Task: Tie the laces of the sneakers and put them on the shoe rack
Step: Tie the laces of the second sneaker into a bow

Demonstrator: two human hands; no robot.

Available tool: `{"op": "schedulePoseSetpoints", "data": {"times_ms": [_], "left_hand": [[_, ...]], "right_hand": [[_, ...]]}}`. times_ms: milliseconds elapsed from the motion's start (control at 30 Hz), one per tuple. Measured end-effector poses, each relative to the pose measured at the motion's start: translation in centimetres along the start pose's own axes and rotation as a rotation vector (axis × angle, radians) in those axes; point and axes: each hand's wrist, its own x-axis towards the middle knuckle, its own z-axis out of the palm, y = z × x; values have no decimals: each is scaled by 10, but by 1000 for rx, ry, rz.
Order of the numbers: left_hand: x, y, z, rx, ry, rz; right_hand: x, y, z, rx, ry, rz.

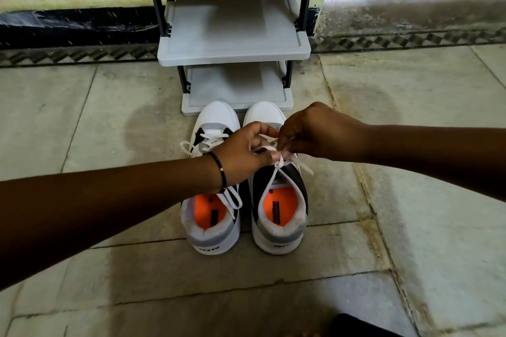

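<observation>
Nearest the lens, at the bottom edge right of centre, we see a dark rounded shape [361,327], too cut off to identify. Above it our two forearms reach in from the left and right edges and meet at the middle of the frame. Our left hand [243,157], with a thin black beaded bracelet [221,171] on its wrist, pinches a loop of white lace between thumb and fingers. Our right hand [315,131] is curled, its fingertips pressed together on the same lace [282,163] just beside the left thumb.

Both hands work over the right sneaker [278,208], which stands on the stone floor [410,213] in the centre of the frame, heel toward us and toe pointing up the picture. Its lace runs down from the pinch in a long narrow loop over the tongue, with a loose end trailing to the right. Just beside it stands the left sneaker [212,216], partly under our left wrist; its laces lie slack, one loop spilling left, another drooping over the collar.

We see matching shoes: white toes, grey and black panels, grey heel bands with dark lettering, orange insoles.

Touching or nearly touching the toes, in the upper centre, stands the shoe rack [234,44], grey shelves on dark posts, shelves bare.
</observation>
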Motion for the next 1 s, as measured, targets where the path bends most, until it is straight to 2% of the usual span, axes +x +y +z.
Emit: {"op": "schedulePoseSetpoints", "data": {"times_ms": [133,300,400,500,600,867,933,1000], "left_hand": [[-7,-1,4,271,100,122],[-12,4,4,417,151,186],[-11,4,2,471,142,185],[-11,3,2,550,97,205],[-7,1,4,511,82,129],[5,5,-7,366,-16,24],[5,9,-11,426,31,63],[5,15,-16,617,90,157]], "right_hand": [[2,-1,5,106,-48,143],[2,-6,9,98,-87,203],[2,-10,6,17,-52,168],[-2,-10,8,-252,6,59],[-5,-7,16,-482,77,-97],[-6,-9,8,-611,124,-144],[-8,-9,5,-653,111,-179],[-13,-7,5,-727,61,-237]]}}
